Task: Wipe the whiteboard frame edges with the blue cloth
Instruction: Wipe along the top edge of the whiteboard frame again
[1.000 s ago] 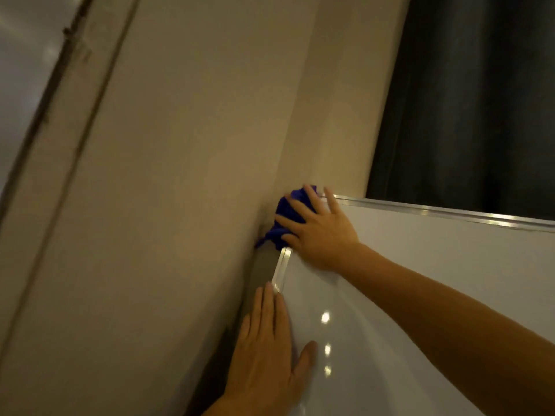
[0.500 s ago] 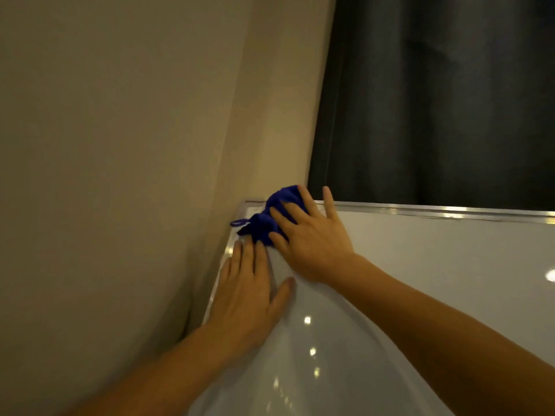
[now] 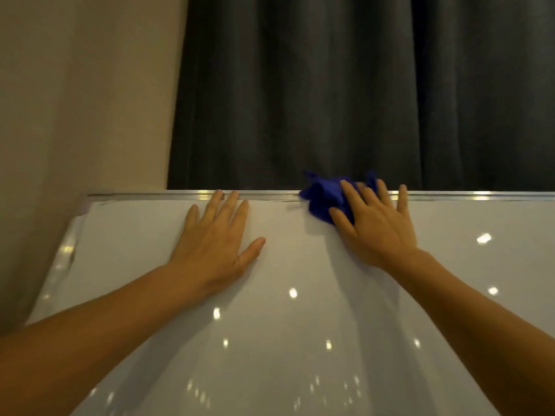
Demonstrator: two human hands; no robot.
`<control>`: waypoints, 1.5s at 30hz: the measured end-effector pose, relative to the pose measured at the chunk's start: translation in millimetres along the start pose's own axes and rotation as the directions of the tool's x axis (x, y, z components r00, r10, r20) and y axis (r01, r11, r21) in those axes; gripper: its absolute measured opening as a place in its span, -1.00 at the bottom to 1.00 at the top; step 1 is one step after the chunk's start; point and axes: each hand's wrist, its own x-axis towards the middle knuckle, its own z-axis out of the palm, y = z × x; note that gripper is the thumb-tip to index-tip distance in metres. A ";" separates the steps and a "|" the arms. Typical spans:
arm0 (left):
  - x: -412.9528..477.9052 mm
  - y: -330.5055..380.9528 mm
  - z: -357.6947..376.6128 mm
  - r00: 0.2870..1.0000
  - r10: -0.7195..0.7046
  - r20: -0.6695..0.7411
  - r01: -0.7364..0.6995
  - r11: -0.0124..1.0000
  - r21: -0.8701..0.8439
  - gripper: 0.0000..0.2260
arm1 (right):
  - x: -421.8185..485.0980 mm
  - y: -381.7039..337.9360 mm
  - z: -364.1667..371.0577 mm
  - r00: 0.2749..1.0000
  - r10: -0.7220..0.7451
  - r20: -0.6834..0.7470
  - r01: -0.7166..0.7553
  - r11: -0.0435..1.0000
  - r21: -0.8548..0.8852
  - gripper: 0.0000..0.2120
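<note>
No brand, label or writing that I can read anywhere; the glossy white whiteboard point(image 3: 300, 295) surface carries only small bright light reflections. I take the silver metal top frame edge point(image 3: 270, 195) of that board as my landmark. The crumpled blue cloth point(image 3: 322, 195) sits right on that edge, right of its middle, bunched up, part draped over the rail and part on the white surface just below it. My right hand point(image 3: 375, 226) lies flat on top of the cloth, fingers spread wide and pressing it down, fingertips reaching the rail; most of the cloth's right side is hidden under that hand, so I can't tell its full shape. My left hand point(image 3: 214, 241) is flat on the board just below the rail, well left of the cloth and apart from it, fingers spread, thumb out, holding nothing; two fingertips touch the rail. The board's right side and bottom are cut off by the picture. Above the rail hangs a dark grey pleated curtain point(image 3: 360, 85); left of it a plain beige wall point(image 3: 75, 100). No containers seen.
</note>
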 end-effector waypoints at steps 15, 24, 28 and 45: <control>27.5 120.6 7.3 0.999 0.033 0.000 -0.033 0.999 -0.005 -0.22 | 45.9 -1.7 8.2 0.996 -0.067 0.059 0.057 0.988 0.144 -0.16; 34.4 149.5 26.1 1.000 -0.018 0.021 0.017 1.000 0.020 -0.02 | 27.1 83.8 15.0 0.992 -0.127 -0.005 0.126 0.985 0.121 -0.29; 42.9 157.1 26.2 1.000 0.026 0.004 -0.026 0.999 0.023 -0.08 | 32.1 177.2 12.1 0.966 0.256 0.041 -0.258 0.962 0.088 -0.38; 134.1 313.3 38.5 0.979 0.127 -0.158 -0.130 0.991 -0.008 -0.03 | 16.6 316.5 17.6 0.991 -0.059 -0.121 0.076 0.987 0.140 -0.51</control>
